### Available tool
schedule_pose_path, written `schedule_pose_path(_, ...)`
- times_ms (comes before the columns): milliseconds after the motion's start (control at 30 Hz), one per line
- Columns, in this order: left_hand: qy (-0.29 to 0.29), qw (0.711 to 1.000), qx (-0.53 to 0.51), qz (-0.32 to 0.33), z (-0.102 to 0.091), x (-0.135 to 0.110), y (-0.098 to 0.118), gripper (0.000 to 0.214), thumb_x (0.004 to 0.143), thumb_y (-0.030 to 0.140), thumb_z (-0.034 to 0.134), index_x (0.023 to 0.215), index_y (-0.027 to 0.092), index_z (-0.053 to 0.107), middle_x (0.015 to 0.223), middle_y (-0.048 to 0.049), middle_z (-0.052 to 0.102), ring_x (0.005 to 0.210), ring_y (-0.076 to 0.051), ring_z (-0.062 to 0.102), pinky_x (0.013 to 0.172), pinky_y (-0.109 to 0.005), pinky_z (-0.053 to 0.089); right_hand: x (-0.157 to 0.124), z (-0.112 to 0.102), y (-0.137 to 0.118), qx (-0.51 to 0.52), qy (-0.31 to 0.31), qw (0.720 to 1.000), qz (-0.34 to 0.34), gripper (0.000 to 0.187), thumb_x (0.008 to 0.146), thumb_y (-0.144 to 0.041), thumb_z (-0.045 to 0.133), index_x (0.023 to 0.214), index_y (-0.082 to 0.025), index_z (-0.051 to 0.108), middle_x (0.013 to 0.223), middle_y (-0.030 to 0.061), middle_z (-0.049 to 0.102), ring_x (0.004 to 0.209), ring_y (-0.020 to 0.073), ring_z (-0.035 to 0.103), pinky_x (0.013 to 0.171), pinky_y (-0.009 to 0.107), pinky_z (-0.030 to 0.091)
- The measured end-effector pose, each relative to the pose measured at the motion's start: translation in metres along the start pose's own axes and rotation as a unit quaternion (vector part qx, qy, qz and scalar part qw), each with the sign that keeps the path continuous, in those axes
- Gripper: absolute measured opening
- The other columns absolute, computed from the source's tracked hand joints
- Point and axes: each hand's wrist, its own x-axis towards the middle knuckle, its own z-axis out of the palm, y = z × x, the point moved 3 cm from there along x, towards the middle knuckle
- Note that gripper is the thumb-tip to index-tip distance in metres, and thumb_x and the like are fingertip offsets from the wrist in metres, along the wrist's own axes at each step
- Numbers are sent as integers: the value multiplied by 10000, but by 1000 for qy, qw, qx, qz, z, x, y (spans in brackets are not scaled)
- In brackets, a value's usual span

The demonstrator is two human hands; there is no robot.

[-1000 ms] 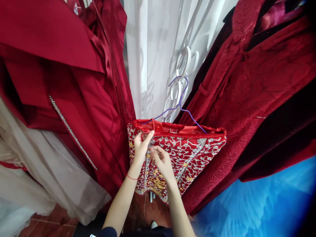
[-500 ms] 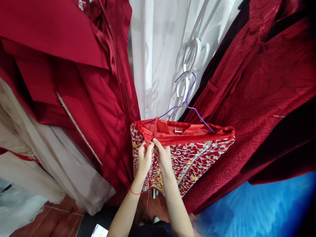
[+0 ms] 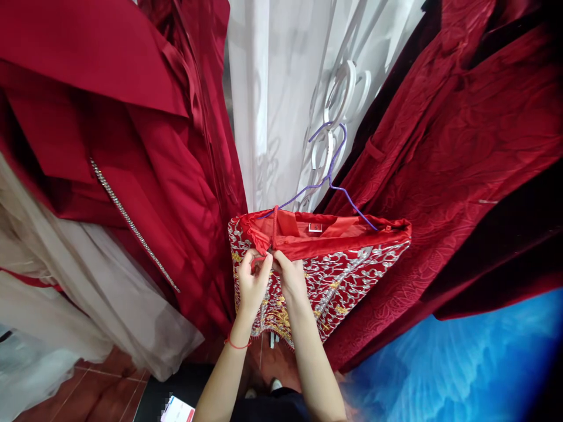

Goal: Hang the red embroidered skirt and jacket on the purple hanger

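Observation:
A red garment (image 3: pixel 338 287) with silver and gold embroidery, which looks like a skirt, hangs from a purple wire hanger (image 3: pixel 329 176). Its red satin waistband is gathered at the left, and a small white label (image 3: pixel 315 227) shows inside the back. My left hand (image 3: pixel 254 282), with a thin red string at the wrist, pinches the gathered edge of the waistband. Close beside it, my right hand (image 3: pixel 290 275) pinches the same waistband near a thin red cord (image 3: pixel 275 228). The fingertips hide the exact spot where the two hands meet.
The hanger's hook sits at a white ring (image 3: pixel 341 94) in front of white drapery (image 3: pixel 272 88). Red dresses (image 3: pixel 145 140) hang on the left, above pale tulle (image 3: pixel 132 293). Red patterned gowns (image 3: pixel 440 176) and a blue ruffled fabric (image 3: pixel 461 363) are at the right.
The view has shifted slightly, so the garment and hanger appear a little further left. Both hands stay on the waistband, with the left fingers slightly more bent.

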Motion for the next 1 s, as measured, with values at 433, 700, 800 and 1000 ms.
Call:
schedule_pose_path(433, -46, 999, 24, 8, -10, 6, -6, 253, 871, 417, 637, 904, 190, 744, 662, -14, 631, 581, -136, 534, 613, -250, 439, -8, -4, 5, 37, -36, 999, 9, 525, 727, -469, 774, 496, -198, 389, 483, -92, 265, 481, 48, 193, 470, 236, 193)
schedule_pose_path(700, -90, 987, 132, 8, -14, 0, -14, 264, 816, 422, 713, 693, 203, 634, 571, -3, 574, 515, -140, 492, 556, -252, 355, -15, -11, 3, -18, -11, 999, -31, 352, 720, -464, 796, 787, -208, 565, 753, -20, 592, 676, 112, 547, 666, 238, 485)
schedule_pose_path(800, -141, 986, 62, -65, -11, -10, -29, 464, 896, 549, 575, 595, 201, 519, 525, 17, 486, 492, -118, 415, 515, -253, 326, -16, -13, 0, -89, -35, 994, -58, 335, 736, -443, 783, 866, -217, 574, 799, -12, 597, 712, 128, 560, 658, 242, 491)
schedule_pose_path(1000, -169, 966, 21, -195, -17, -23, -44, 499, 898, 632, 522, 637, 211, 585, 578, -4, 547, 562, -148, 531, 612, -277, 445, -22, -17, -6, -195, -51, 970, -138, 220, 834, -414, 688, 845, -202, 629, 864, 23, 636, 745, 143, 583, 692, 272, 480)
